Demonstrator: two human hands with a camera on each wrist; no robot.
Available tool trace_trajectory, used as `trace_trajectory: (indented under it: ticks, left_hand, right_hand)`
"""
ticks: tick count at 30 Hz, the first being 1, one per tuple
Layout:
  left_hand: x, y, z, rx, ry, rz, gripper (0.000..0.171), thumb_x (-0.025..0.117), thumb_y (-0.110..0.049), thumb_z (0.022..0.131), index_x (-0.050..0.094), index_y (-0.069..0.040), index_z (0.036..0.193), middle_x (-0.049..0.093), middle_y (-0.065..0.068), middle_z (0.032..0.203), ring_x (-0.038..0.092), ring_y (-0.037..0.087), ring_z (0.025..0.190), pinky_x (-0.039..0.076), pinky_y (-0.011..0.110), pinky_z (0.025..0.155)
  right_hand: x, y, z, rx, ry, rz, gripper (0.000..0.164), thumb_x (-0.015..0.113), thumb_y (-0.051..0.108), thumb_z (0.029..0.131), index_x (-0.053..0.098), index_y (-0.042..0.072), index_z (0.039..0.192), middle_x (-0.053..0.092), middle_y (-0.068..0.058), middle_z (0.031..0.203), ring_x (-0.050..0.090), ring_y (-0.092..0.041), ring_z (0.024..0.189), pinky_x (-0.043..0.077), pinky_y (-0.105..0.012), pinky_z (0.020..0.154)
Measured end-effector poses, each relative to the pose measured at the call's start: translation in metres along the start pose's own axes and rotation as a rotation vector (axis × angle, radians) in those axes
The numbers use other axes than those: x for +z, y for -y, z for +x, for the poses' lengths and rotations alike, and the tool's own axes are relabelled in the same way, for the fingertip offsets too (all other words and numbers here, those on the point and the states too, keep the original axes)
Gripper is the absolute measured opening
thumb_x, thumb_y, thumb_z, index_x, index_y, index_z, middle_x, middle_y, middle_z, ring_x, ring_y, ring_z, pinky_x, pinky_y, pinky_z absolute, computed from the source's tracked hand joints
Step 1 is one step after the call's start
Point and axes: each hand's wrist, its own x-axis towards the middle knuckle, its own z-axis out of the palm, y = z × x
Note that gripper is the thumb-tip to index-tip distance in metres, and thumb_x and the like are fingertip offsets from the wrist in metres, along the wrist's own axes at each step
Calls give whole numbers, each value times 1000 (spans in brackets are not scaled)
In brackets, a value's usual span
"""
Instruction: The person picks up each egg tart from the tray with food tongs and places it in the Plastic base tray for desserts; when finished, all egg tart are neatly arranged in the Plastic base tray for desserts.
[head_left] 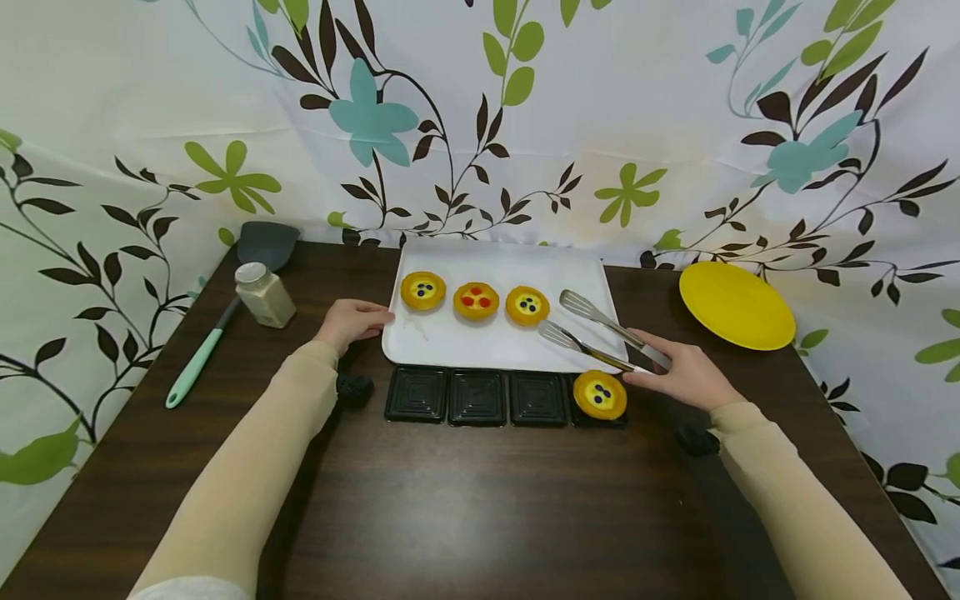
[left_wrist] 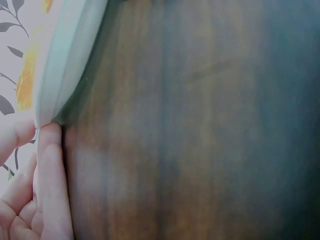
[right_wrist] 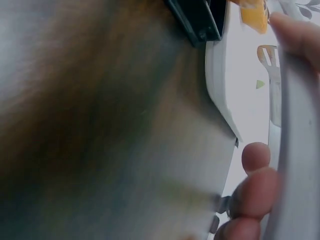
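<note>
My left hand (head_left: pixel 351 323) pinches the left rim of a white tray (head_left: pixel 465 350); the left wrist view shows thumb and fingers (left_wrist: pixel 52 175) at that rim. My right hand (head_left: pixel 686 373) holds metal tongs (head_left: pixel 611 325), their slotted ends spread apart over the tray's right side with nothing between them. Three tarts lie in a row on the tray: a blueberry-topped one (head_left: pixel 422 291), a red-topped one (head_left: pixel 476 301) and another with blueberries (head_left: pixel 527 306). A fourth tart (head_left: pixel 600 395), also blueberry-topped, sits in the rightmost compartment of the black tray (head_left: pixel 477 398) in front.
At the left stand a shaker jar (head_left: pixel 266 295) with a white lid and, partly behind it, a spatula (head_left: pixel 197 367) with a mint handle. A yellow plate (head_left: pixel 737 306) is at the back right. A patterned cloth (head_left: pixel 540 125) hangs behind the dark wooden table (head_left: pixel 480 500).
</note>
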Motion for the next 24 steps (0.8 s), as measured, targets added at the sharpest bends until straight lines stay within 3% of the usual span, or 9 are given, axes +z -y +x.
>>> trace_trajectory:
  ticks: [5,10,14,17,24]
  left_hand:
    - [0,0,-1,9,1,-4,46,63,-23,92,55,4,128,52,20,133,56,27,113,48,33,98]
    - [1,1,-1,20,0,-12,44,64,-22,92,57,4,126,53,19,131,56,28,113,48,33,98]
    - [1,1,0,7,-10,-7,44,64,-23,91,57,3,126,53,19,131,56,27,111,48,33,98]
    - [0,1,0,-5,-18,-3,43,64,-23,91,58,2,126,54,18,130,57,27,110,49,33,97]
    - [0,1,4,-18,-12,13,42,64,-24,92,59,1,125,56,18,128,57,27,109,49,33,97]
  right_hand:
    - [2,10,19,-26,19,-17,85,67,61,78,39,20,146,61,-13,96,52,-21,75,43,-32,66]
    - [4,19,32,-34,48,-49,87,65,63,78,37,16,147,64,-13,96,53,-20,74,46,-36,70]
    - [6,25,41,-38,55,-73,88,63,66,77,39,16,146,62,-22,114,56,-28,89,50,-48,83]
    - [8,29,46,-38,65,-82,88,63,66,78,38,17,147,52,-28,131,55,-33,101,45,-57,93]
    - [9,33,50,-15,88,-91,89,63,68,76,39,19,146,54,-27,127,53,-32,96,48,-53,88]
